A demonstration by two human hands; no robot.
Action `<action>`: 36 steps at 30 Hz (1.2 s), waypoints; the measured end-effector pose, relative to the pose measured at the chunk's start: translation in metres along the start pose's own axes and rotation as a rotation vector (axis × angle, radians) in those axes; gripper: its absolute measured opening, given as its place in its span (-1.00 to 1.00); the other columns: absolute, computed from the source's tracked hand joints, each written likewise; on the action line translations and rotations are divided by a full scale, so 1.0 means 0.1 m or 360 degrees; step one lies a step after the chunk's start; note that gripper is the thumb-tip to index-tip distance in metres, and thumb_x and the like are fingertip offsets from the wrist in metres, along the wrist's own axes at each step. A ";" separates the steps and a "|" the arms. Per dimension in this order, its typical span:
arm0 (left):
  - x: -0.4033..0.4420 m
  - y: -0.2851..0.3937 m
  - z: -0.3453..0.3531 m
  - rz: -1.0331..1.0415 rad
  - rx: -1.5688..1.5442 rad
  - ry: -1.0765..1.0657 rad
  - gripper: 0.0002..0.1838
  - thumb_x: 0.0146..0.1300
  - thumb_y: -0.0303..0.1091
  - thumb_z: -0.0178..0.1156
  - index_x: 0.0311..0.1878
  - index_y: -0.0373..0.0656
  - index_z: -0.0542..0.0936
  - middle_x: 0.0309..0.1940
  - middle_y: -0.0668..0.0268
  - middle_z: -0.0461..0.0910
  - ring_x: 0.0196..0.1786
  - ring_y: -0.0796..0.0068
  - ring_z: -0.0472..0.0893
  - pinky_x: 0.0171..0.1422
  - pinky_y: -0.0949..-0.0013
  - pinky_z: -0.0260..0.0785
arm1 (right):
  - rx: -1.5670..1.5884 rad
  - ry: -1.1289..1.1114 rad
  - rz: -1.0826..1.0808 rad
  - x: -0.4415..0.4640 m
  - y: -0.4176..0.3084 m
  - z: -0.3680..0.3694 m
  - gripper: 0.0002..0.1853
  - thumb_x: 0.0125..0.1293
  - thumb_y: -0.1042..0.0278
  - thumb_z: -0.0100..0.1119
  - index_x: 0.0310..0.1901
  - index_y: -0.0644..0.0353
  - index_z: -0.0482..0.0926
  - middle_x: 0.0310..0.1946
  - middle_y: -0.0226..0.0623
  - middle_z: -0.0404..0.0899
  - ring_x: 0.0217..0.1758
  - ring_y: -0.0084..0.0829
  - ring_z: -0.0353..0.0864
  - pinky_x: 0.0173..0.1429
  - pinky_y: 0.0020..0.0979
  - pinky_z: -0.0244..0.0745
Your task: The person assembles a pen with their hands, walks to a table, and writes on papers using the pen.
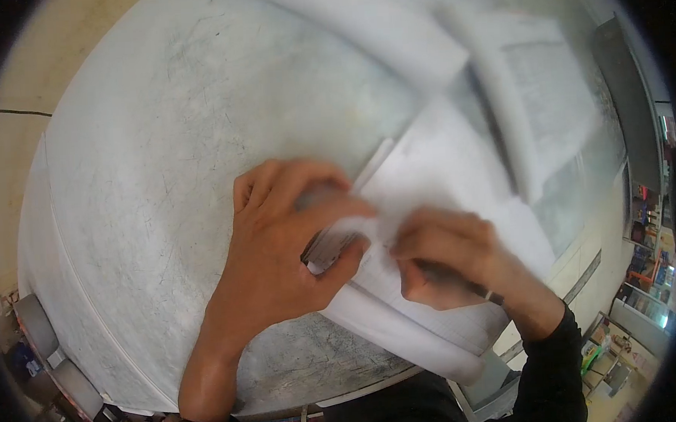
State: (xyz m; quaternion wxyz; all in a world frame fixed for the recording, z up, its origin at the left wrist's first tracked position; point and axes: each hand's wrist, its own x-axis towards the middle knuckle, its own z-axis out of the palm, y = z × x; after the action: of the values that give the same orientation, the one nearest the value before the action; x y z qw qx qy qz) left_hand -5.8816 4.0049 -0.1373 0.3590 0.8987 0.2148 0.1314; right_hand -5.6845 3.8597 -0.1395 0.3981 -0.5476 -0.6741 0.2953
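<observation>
My left hand is curled around the near left edge of a pile of white paper sheets. Printed lines show on the paper between its thumb and fingers. My right hand is just to the right, over the sheets, with its fingers closed in a pinch. Motion smears these fingertips, and what they hold cannot be made out. Below both hands a rolled or folded paper edge slants toward the table's near edge.
A scratched grey-white table spreads under the papers. More blurred white sheets lie at the far right. Round seats stand at the lower left. Shelves with goods line the right side.
</observation>
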 end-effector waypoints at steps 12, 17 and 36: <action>-0.01 -0.03 -0.01 0.0016 0.0008 -0.0001 -0.66 0.02 -0.34 0.59 -0.07 0.12 0.83 0.11 0.39 0.55 0.14 0.28 0.48 0.48 0.10 0.12 | -0.0022 -0.0009 -0.0025 0.02 0.00 0.00 -0.75 0.07 0.72 0.39 -0.27 0.25 0.53 -0.34 -0.21 0.51 -0.40 -0.24 0.64 -0.34 -0.28 0.54; -0.01 -0.02 -0.02 0.0011 -0.0016 -0.0012 -0.66 0.03 -0.35 0.59 -0.07 0.12 0.83 0.11 0.39 0.55 0.15 0.28 0.48 0.48 0.10 0.11 | -0.0067 0.0035 -0.0018 0.03 0.00 0.02 -0.76 0.08 0.70 0.39 -0.28 0.25 0.53 -0.35 -0.22 0.50 -0.41 -0.26 0.62 -0.36 -0.29 0.52; -0.02 -0.03 0.00 0.0024 -0.0013 0.0016 -0.66 0.02 -0.34 0.59 -0.07 0.11 0.83 0.11 0.40 0.56 0.15 0.30 0.48 0.47 0.09 0.11 | -0.0069 0.0069 -0.0013 0.01 -0.01 0.01 -0.76 0.08 0.70 0.41 -0.27 0.25 0.55 -0.35 -0.25 0.50 -0.45 -0.30 0.60 -0.38 -0.31 0.52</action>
State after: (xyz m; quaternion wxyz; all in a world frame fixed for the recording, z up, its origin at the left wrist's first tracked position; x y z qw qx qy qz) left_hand -5.8840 4.0063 -0.1398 0.3604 0.8982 0.2093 0.1396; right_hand -5.6863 3.8602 -0.1389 0.4018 -0.5596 -0.6739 0.2670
